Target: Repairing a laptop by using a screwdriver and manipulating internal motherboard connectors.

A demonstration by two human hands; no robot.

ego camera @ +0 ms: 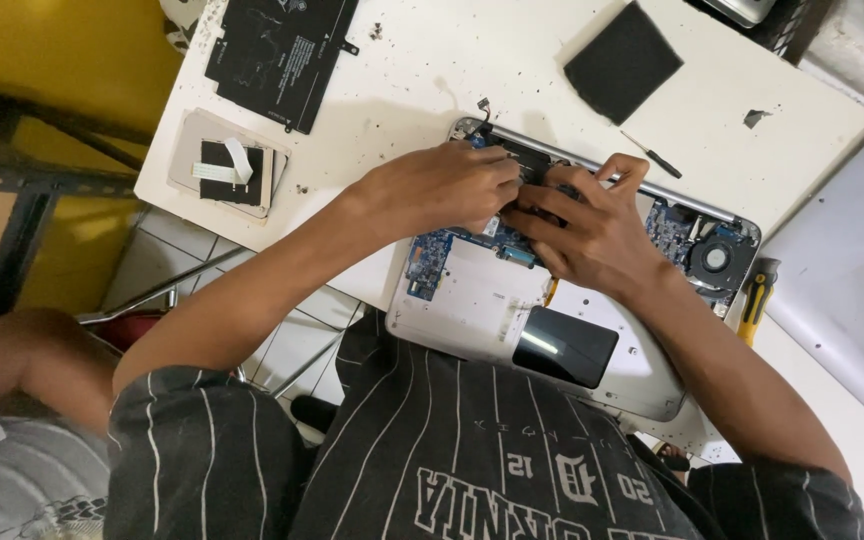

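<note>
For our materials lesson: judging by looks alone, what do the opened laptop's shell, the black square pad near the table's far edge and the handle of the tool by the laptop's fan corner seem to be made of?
Laptop shell: pale silver, matte, probably metal or painted plastic; its hinge edge shines.
Black square pad: dull and soft-looking, likely foam or rubber; no glare.
Tool handle: yellow and black, smooth, probably moulded plastic.

The opened laptop shell looks like matt silvery metal, its circuit board blue and faintly shiny. The black panel at its near edge is glossy. The white desk is smooth but speckled; the black pad looks matt, foam-like.
</note>
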